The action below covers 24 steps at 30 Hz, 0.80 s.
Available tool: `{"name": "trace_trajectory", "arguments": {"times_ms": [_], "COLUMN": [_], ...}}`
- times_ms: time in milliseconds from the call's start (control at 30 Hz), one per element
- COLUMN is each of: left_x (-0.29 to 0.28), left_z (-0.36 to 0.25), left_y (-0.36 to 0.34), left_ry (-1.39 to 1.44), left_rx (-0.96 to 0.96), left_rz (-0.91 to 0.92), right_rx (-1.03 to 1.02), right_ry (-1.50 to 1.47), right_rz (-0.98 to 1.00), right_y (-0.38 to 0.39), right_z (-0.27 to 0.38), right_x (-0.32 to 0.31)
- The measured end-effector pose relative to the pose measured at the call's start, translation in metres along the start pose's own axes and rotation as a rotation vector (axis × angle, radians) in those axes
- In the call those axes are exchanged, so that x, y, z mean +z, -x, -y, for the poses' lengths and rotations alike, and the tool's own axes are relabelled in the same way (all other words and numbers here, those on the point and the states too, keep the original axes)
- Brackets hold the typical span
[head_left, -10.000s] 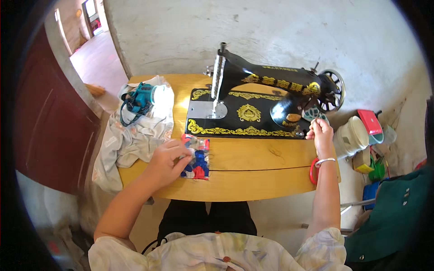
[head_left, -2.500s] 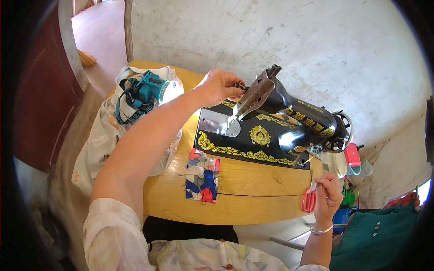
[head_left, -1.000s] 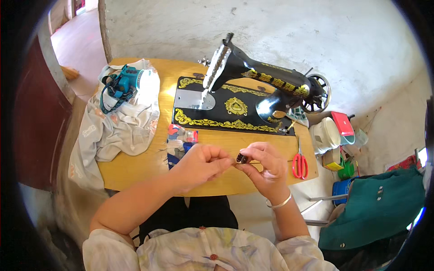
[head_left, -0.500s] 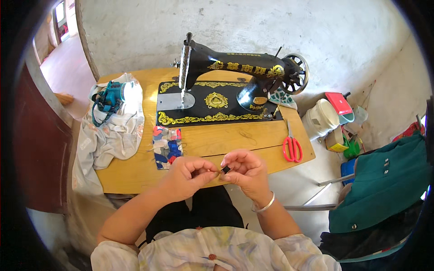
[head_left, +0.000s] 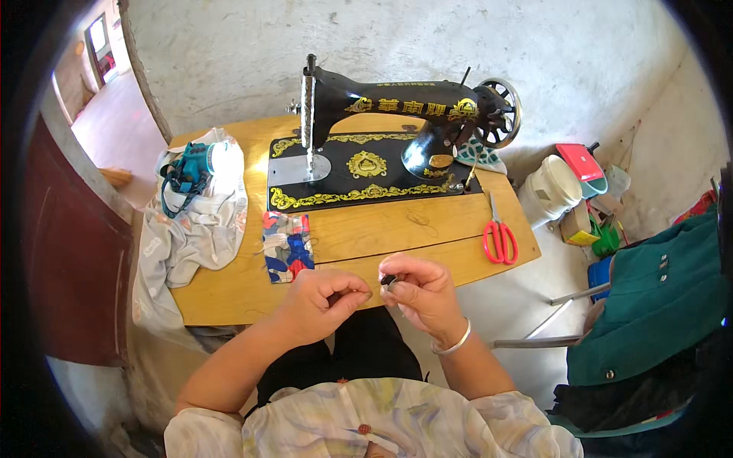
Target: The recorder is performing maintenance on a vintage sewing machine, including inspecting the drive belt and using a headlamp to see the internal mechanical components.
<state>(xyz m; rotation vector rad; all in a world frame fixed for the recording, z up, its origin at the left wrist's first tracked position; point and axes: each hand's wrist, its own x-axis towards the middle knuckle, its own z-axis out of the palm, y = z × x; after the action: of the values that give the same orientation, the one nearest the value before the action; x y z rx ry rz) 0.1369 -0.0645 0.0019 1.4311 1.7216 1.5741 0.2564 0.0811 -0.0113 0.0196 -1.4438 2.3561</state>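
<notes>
Above the table's front edge, my right hand (head_left: 424,296) pinches a small black bobbin (head_left: 389,280) between thumb and fingers. Just left of it, my left hand (head_left: 319,302) is closed in a pinch; anything between its fingertips is too fine to make out. A small gap separates the two hands. Beyond my left hand lies a folded camouflage-patterned cloth (head_left: 288,246) in red, blue and grey. Farther back stands a black sewing machine (head_left: 397,107) with gold decoration. Red-handled scissors (head_left: 500,240) rest on the table to the right of my hands.
The wooden table (head_left: 221,298) carries a pale draped cloth (head_left: 187,248) at left, under a teal device with a strap (head_left: 187,177). A bit of loose thread (head_left: 421,221) lies near the machine. At right are a white bucket (head_left: 551,189) and a chair with a green garment (head_left: 649,305).
My hands have drawn slightly apart. The bobbin has turned in my right fingers and sits deeper in their grip. The whole view has shifted a little.
</notes>
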Motion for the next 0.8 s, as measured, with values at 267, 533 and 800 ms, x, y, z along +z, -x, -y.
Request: {"name": "trace_trajectory", "arguments": {"times_ms": [267,533,800], "left_x": [0.004,-0.009,-0.005], "left_z": [-0.002,-0.014,-0.008], "left_y": [0.007,0.004,0.001], "left_ry": [-0.034,-0.002,-0.084], "left_rx": [-0.074,-0.102,0.021], "left_rz": [0.029,0.112,0.181], "right_rx": [0.028,-0.216,0.182], "right_ry": [0.058,0.827,-0.067], "right_rz": [-0.115,0.084,-0.062], "right_y": [0.001,0.004,0.016], "right_z": [0.007,0.003,0.031], "right_x": [0.015,-0.006,0.022]}}
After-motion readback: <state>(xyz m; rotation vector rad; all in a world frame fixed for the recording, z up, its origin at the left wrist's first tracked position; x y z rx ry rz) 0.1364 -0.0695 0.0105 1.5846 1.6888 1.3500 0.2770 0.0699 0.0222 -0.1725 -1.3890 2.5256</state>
